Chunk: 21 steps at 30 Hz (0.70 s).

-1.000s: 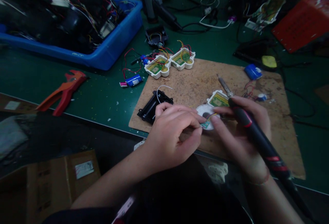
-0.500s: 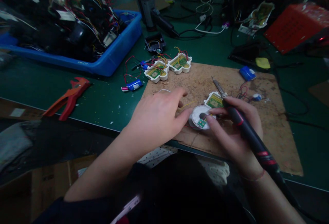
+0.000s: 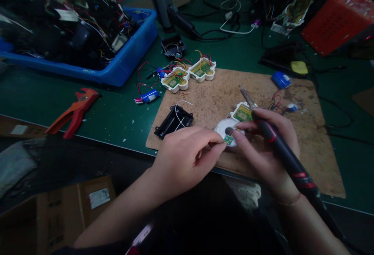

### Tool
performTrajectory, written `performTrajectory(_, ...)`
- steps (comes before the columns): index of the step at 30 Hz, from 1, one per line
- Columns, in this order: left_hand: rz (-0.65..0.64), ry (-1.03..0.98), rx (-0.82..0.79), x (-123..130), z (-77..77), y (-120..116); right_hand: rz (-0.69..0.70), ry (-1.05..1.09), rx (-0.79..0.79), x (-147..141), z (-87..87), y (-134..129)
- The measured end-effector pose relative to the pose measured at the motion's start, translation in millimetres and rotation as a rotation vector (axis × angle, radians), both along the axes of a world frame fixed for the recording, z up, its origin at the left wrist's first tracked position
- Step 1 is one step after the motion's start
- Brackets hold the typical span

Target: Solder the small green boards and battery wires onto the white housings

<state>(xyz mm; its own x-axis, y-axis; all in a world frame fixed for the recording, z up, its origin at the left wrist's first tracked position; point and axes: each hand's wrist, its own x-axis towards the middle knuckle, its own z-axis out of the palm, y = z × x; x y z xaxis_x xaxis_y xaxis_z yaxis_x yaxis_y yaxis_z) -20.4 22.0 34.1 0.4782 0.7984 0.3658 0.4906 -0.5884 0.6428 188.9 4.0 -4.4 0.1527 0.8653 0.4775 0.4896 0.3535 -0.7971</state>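
My left hand [image 3: 191, 155] pinches the left edge of a small green circuit board [image 3: 228, 139], or a wire at it, with thumb and forefinger. The board lies over a round white spool [image 3: 220, 127] with a dark centre. A black soldering iron [image 3: 280, 149] with red rings rests in my right hand [image 3: 270, 149], its metal tip pointing up and left. That hand's thumb and fingertips are closed at the board's upper right. Behind the spool is a white-edged case [image 3: 242, 111] with a green board. The black case [image 3: 171, 124] with a white wire lies beyond my left hand.
Everything sits around a brown board [image 3: 315, 161] on a green table [image 3: 117, 118]. Red-orange cutters [image 3: 76, 110] and a blue bin [image 3: 117, 68] of parts are at the left. Two white cases [image 3: 177, 81] stand behind, a blue battery [image 3: 281, 79] and red box [image 3: 333, 25] at the right.
My left hand has moved down and its fingers have closed at the green board's left edge, uncovering the black case. My right hand has stayed nearly still with the iron.
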Motion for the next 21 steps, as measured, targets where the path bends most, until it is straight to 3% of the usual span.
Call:
performTrajectory(3,0.002,0.017,0.097,1,-13.7,-4,-0.006,-0.004,-0.006,-1,0.4,0)
performTrajectory(7,0.031,0.015,0.100,2,-23.2,-7,-0.020,-0.017,-0.009,-2,1.9,-1)
performTrajectory(16,0.080,-0.186,-0.031,2,-19.4,-5,-0.010,0.000,-0.030,-1,1.2,-2)
performTrajectory(21,-0.012,-0.243,-0.137,4,-15.8,2,-0.012,0.003,-0.023,-2,-0.4,-1)
